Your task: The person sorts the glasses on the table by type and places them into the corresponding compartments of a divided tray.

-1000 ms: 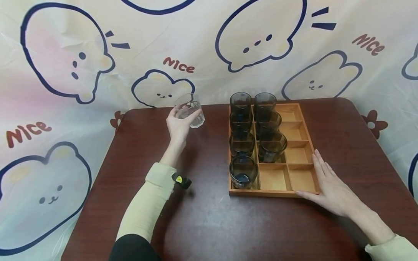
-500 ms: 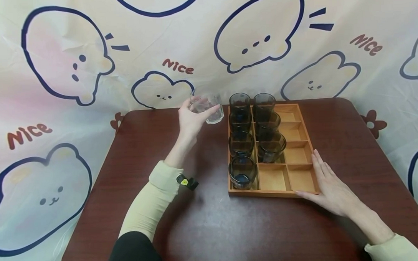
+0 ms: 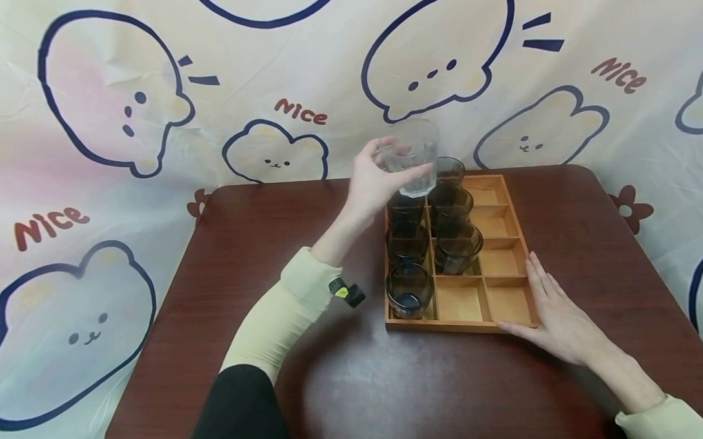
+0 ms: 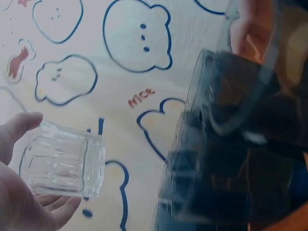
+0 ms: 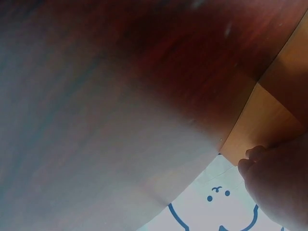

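Note:
My left hand grips a clear glass between thumb and fingers, raised above the far left part of a wooden compartment tray. In the left wrist view the clear glass shows vertical facets on its side. Dark smoked glasses fill the left column of the tray, and more dark glasses stand in its middle column. The glass at the far left is mostly hidden behind my left hand and the clear glass. My right hand rests with straight fingers against the tray's near right corner.
The tray stands on a dark brown table. Bare compartments show in its right column and at the near end of the middle column. A curtain printed with cartoon bears hangs behind and beside the table.
My left hand has carried the clear glass to the right, from over the table's far left to above the tray, and somewhat higher. My right hand and the tray have stayed put.

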`<state>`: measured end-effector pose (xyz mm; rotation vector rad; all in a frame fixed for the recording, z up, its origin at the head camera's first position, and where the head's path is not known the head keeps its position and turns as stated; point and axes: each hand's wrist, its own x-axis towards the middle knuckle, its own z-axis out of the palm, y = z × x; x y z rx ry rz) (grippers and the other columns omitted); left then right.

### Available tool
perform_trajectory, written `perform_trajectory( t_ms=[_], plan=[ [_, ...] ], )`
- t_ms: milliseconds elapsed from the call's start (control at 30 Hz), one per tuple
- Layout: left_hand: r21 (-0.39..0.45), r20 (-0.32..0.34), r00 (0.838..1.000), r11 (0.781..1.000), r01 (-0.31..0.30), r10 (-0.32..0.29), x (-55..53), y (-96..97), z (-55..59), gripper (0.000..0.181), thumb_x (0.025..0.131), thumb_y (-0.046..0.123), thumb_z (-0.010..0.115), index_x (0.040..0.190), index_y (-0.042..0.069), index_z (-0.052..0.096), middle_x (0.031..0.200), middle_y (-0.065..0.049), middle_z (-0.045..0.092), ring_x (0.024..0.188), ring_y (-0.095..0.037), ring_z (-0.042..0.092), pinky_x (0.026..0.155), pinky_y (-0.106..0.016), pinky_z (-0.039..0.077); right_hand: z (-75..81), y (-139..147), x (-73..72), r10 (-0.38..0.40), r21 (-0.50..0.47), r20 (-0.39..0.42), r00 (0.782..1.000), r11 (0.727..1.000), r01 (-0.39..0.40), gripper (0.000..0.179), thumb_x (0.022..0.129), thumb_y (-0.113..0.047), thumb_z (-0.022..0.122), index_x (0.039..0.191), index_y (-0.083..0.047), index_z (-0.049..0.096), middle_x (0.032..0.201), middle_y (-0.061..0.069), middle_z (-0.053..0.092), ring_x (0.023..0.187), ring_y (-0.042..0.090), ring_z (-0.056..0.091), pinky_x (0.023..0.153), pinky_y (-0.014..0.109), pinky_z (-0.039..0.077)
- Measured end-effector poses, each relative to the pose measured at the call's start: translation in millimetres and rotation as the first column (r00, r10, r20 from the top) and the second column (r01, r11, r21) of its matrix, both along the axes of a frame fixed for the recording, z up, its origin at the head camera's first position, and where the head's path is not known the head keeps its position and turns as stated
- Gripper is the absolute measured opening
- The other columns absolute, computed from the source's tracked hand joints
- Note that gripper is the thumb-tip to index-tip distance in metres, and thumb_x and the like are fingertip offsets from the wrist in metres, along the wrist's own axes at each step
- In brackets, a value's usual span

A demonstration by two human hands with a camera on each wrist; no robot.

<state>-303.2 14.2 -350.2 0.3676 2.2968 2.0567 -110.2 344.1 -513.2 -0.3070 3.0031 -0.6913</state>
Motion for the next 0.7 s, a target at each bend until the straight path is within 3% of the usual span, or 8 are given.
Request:
perform_trajectory(
  t_ms=[133, 233, 333, 467, 633, 700],
  plan=[
    [-0.069, 0.017, 0.998, 0.995, 0.070, -0.069, -1.6, 25.5, 6.9, 0.077, 0.087, 0.030, 0.095, 0.151, 0.014, 0.055, 0.140, -0.001, 0.074, 0.127, -0.016, 0.067, 0.103, -0.036, 0.061, 1.1, 1.8, 0.0, -0.008, 0.005, 0.004, 1.000, 1.000, 0.008, 0.131, 0.095, -0.059, 0.080, 0.175, -0.004, -0.007, 0.186, 0.019, -0.010, 0.170, 0.050, 0.011, 0.142, 0.046, 0.000],
    [-0.117, 0.054, 0.992, 0.985, 0.124, -0.118, -3.5, 44.9, 9.7, 0.084, 0.088, 0.032, 0.094, 0.156, 0.012, 0.048, 0.145, -0.004, 0.065, 0.129, -0.017, 0.064, 0.103, -0.032, 0.061, 0.5, 3.4, -0.3, -0.004, 0.008, -0.006, 1.000, 1.000, 0.004, 0.131, 0.095, -0.059, 0.081, 0.175, -0.004, -0.007, 0.186, 0.019, -0.009, 0.171, 0.049, 0.010, 0.142, 0.040, -0.003],
    [-0.169, 0.059, 0.988, 0.974, 0.154, -0.146, -6.0, 63.2, 11.1, 0.091, 0.090, 0.033, 0.092, 0.160, 0.011, 0.040, 0.150, -0.007, 0.057, 0.134, -0.020, 0.061, 0.105, -0.032, 0.060, 0.4, 4.9, -0.8, -0.001, 0.006, -0.008, 1.000, 1.000, 0.001, 0.131, 0.095, -0.058, 0.081, 0.175, -0.004, -0.007, 0.186, 0.019, -0.009, 0.170, 0.050, 0.011, 0.142, 0.044, 0.000],
    [-0.221, 0.050, 0.991, 0.966, 0.136, -0.128, -13.3, 85.7, 12.2, 0.093, 0.089, 0.037, 0.092, 0.160, 0.010, 0.038, 0.152, -0.008, 0.054, 0.133, -0.020, 0.058, 0.105, -0.031, 0.060, 0.9, 5.7, -1.9, -0.002, 0.001, -0.007, 1.000, 1.000, 0.002, 0.130, 0.095, -0.058, 0.081, 0.175, -0.005, -0.007, 0.186, 0.019, -0.009, 0.170, 0.052, 0.012, 0.142, 0.053, 0.005],
    [-0.230, 0.104, 0.990, 0.967, 0.114, -0.092, -28.3, 109.0, 5.3, 0.092, 0.089, 0.036, 0.093, 0.159, 0.010, 0.038, 0.157, -0.008, 0.053, 0.134, -0.020, 0.059, 0.108, -0.031, 0.060, -0.7, 3.8, -1.9, 0.009, -0.007, -0.017, 1.000, 1.000, -0.009, 0.130, 0.095, -0.057, 0.082, 0.175, -0.003, -0.005, 0.186, 0.021, -0.007, 0.170, 0.050, 0.013, 0.142, 0.040, -0.002],
    [-0.226, 0.135, 0.988, 0.968, 0.107, -0.077, -33.4, 115.6, 1.3, 0.091, 0.090, 0.035, 0.092, 0.158, 0.010, 0.038, 0.156, -0.008, 0.053, 0.133, -0.020, 0.059, 0.107, -0.030, 0.061, -1.0, 2.6, -1.9, 0.012, -0.008, -0.016, 1.000, 1.000, -0.012, 0.131, 0.094, -0.057, 0.082, 0.175, -0.002, -0.004, 0.186, 0.021, -0.006, 0.169, 0.051, 0.015, 0.142, 0.041, -0.001]
  ],
)
